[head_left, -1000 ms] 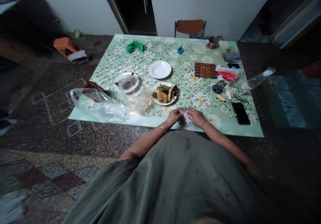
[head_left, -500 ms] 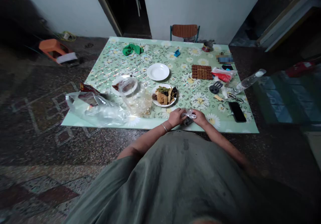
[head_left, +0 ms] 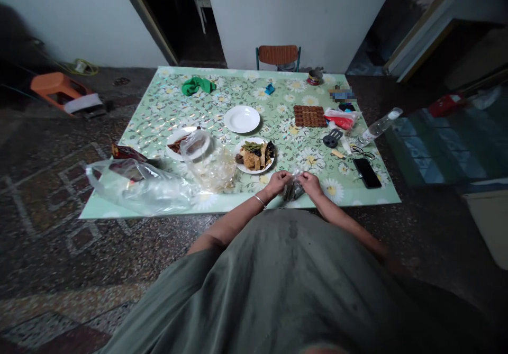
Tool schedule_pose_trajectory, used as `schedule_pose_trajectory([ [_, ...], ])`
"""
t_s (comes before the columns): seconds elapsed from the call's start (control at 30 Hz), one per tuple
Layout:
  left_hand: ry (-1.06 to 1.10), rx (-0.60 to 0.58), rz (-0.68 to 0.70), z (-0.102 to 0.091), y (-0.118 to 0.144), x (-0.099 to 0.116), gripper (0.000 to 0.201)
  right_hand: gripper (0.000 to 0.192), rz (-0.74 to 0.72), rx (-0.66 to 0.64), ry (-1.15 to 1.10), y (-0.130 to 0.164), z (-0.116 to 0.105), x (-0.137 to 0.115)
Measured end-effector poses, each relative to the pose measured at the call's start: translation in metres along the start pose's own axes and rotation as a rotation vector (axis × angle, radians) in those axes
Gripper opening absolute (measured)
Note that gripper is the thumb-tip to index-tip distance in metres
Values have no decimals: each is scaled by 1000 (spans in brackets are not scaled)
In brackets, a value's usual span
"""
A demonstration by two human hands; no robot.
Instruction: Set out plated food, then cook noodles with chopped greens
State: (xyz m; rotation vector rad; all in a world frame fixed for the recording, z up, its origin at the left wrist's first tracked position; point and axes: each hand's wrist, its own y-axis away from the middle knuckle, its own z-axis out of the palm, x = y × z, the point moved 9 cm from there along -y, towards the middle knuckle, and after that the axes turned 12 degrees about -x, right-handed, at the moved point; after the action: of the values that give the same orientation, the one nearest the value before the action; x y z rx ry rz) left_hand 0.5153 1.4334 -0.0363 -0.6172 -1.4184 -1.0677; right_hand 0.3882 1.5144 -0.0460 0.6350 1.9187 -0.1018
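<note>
At the table's near edge my left hand (head_left: 277, 183) and my right hand (head_left: 310, 184) pinch the top of a clear plastic bag (head_left: 294, 189) from both sides. Something dark lies inside the bag; I cannot make out what it is. My left wrist wears a bracelet. Just beyond my left hand is a plate of mixed food (head_left: 256, 156) with greens and pale strips. An empty white plate (head_left: 242, 119) sits behind it. Further left, a plate with dark brown food (head_left: 178, 145) is partly covered by a crumpled clear plastic bag (head_left: 212, 166).
A large clear bag (head_left: 138, 187) lies at the table's near left. On the right are a phone (head_left: 367, 173), glasses (head_left: 363, 153), a plastic bottle (head_left: 379, 127), a black slotted utensil (head_left: 332, 138) and a brown woven mat (head_left: 310, 116). A green cloth (head_left: 198, 85) rests at the far left.
My hands have drawn slightly apart at the bag's top, and more of the bag with its dark contents shows between them. The whole view has shifted a little.
</note>
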Motion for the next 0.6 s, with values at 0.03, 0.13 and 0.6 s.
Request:
schedule_pose_trajectory([
  [0.03,34,-34,-4,4,1,2,18,26,48,-15,-60,-2,3,6],
  [0.13,-59,-109,-40,9,1,6,11,27,60,-64,-116,-4,7,4],
  [0.6,-461,191,143,-32,-10,30,12,42,-93,-16,-108,4,-17,-14],
])
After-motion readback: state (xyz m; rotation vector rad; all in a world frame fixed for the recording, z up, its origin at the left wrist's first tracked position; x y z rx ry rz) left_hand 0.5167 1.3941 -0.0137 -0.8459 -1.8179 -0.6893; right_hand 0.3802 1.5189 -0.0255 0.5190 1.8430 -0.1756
